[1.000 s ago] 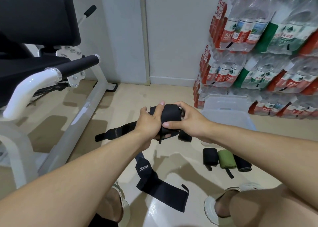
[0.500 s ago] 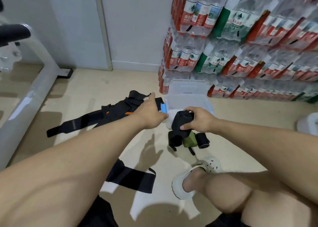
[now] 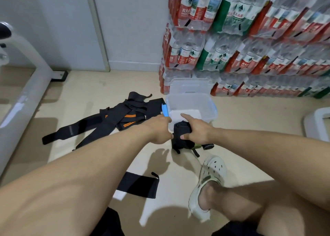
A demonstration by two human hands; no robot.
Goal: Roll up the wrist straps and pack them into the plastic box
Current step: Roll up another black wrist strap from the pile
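The right hand (image 3: 196, 130) grips a rolled black wrist strap (image 3: 181, 128) just in front of the clear plastic box (image 3: 209, 103), forefinger pointing over the near rim. The left hand (image 3: 159, 128) reaches the box's blue latch (image 3: 165, 109) — its fingers are hidden, so I cannot tell their state. Unrolled straps (image 3: 125, 114) lie left of the box.

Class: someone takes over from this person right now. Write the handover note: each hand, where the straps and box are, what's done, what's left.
Right hand: grips a rolled black wrist strap beside the clear plastic box.
Left hand: by the box's blue latch; grip unclear.
Done: rolled straps lie on the floor below the right hand.
Left: the box holds no straps yet. Unrolled straps lie left of it, plus one flat strap nearer. Roll them, pack all.
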